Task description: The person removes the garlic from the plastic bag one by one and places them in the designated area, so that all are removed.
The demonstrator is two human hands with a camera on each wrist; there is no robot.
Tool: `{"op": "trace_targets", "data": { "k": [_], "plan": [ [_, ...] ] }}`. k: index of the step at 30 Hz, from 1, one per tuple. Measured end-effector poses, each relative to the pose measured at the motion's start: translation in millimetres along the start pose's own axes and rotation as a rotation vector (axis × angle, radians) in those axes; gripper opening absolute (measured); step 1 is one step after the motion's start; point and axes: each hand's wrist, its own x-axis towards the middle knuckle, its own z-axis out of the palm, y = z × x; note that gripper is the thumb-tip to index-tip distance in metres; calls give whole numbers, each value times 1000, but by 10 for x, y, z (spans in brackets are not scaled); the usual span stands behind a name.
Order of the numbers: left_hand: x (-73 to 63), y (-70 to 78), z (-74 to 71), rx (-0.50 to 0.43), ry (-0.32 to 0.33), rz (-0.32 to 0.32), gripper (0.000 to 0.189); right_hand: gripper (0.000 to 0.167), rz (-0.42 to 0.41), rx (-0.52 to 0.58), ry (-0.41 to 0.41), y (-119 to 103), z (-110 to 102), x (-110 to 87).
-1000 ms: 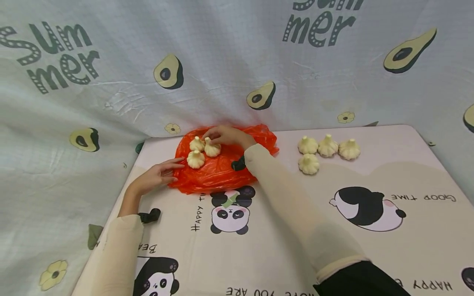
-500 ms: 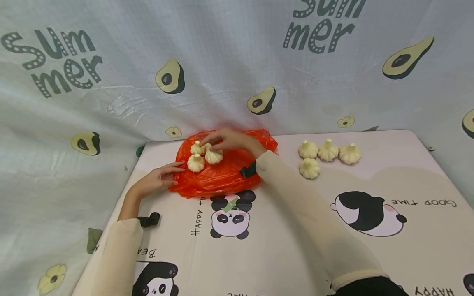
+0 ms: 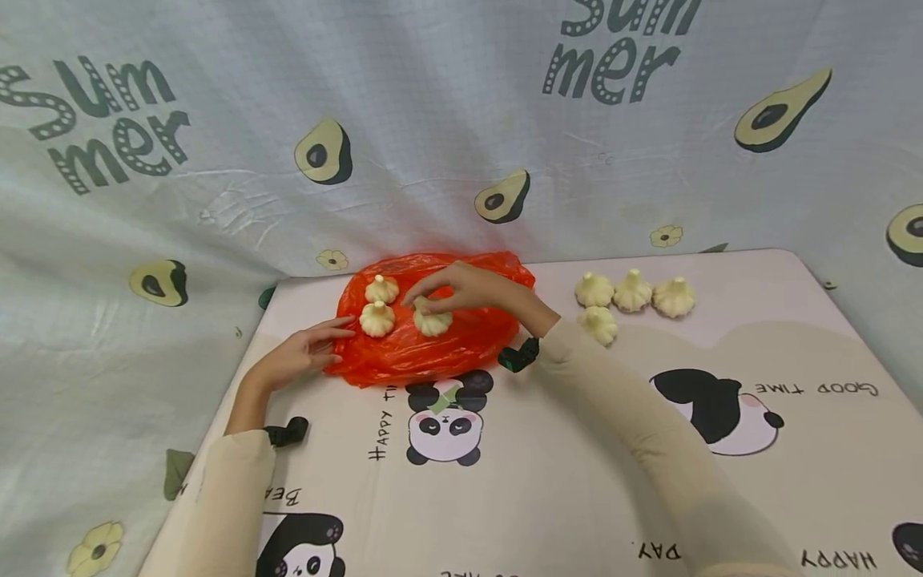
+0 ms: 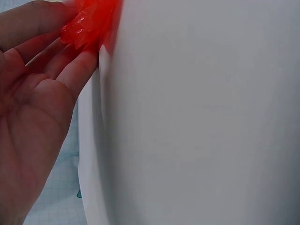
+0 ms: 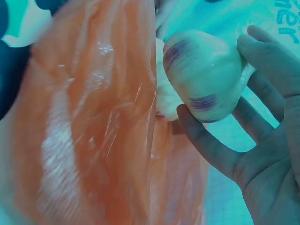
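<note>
A crumpled red plastic bag lies near the back edge of the table. My right hand pinches a garlic bulb over it; in the right wrist view, thumb and fingertips hold the pale bulb with purple streaks. Left of it, two more garlic bulbs, one behind and one in front, sit on the bag. At the bag's left edge my left hand rests with loosely extended fingers. In the left wrist view its fingers touch the crumpled red edge.
Several more garlic bulbs stand grouped at the back right of the table. The tabletop carries a panda-print cover. A pale curtain with avocado prints hangs right behind the table and along its left side.
My right hand has drawn one garlic bulb rightward and slightly nearer, away from the other two on the bag. The left hand has stayed almost still.
</note>
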Motion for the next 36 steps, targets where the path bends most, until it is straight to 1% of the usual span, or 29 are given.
{"op": "trace_targets", "data": {
  "k": [5, 10, 15, 22, 30, 36],
  "plan": [
    [-11, 5, 1, 6, 6, 4, 44, 30, -30, -50, 52, -78, -31, -228],
    [-16, 11, 2, 23, 6, -1, 43, 29, -85, -31, 106, -104, -39, -411],
    [-14, 7, 5, 21, 5, -5, 43, 29, -108, -38, 129, -135, -61, -567],
    [-8, 27, 6, 25, 8, -17, 43, 29, -101, -78, 186, -154, -105, -788],
    [-14, 53, 13, 33, 13, -22, 43, 26, -37, -101, 216, -185, -119, -992],
    [-15, 65, 23, 29, 15, -32, 43, 24, -47, -104, 275, -175, -103, -1128]
  ]
}}
